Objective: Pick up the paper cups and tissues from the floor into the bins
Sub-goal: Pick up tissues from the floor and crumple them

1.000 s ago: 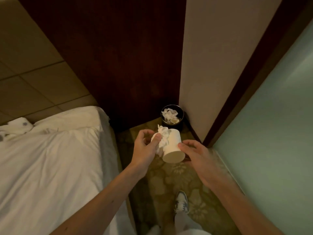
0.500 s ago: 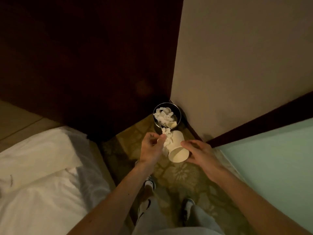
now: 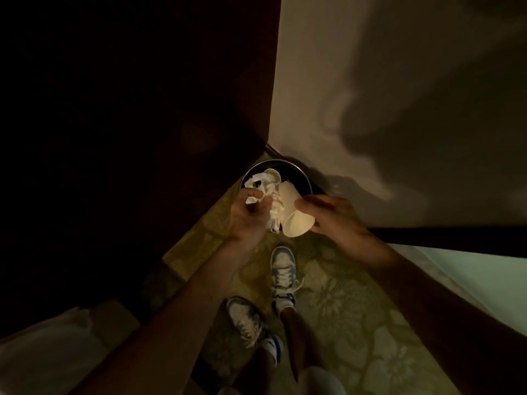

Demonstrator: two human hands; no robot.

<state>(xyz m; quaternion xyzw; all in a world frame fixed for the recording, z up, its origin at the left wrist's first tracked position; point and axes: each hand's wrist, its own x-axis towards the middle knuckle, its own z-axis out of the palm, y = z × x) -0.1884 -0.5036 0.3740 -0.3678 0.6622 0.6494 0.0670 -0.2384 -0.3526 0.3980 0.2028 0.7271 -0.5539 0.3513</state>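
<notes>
- Step in hand, as judged: releasing 2 items into the bin (image 3: 299,173), which stands in the corner where the dark wood panel (image 3: 142,109) meets the pale wall (image 3: 370,81).
- Left item, advice: the tissue (image 3: 275,212) hangs at the bin's near-left edge, partly over the rim and partly short of it. It should go further over the bin's opening before it is let go. Crumpled paper is light and could drift onto the carpet (image 3: 356,323) in front of the bin.
- Right item, advice: the cup (image 3: 295,215) lies tilted, its far end over the bin's near rim and its near end outside the bin. Advance it toward the bin's centre and tip it in end-first, so that it does not strike the rim and bounce out.
- Capacity: the bin already holds crumpled paper (image 3: 266,178) and what looks like 1 other cup, all in its left half. The right half shows dark and looks freer, so I judge it the better drop point.
- Left hand (image 3: 248,215): at the bin's near-left, fingers and thumb curled in tight, pinching the tissue. A white wad shows between the fingertips, and a longer tail hangs down beside the cup.
- Right hand (image 3: 333,220): at the bin's near-right, thumb laid across the cup's side and fingers curled beneath its near end. The hand is spread about as wide as the cup and holds nothing else.
- Contact: the tissue's tail lies right against the cup. Whether the 2 actually touch cannot be told from this view.
</notes>
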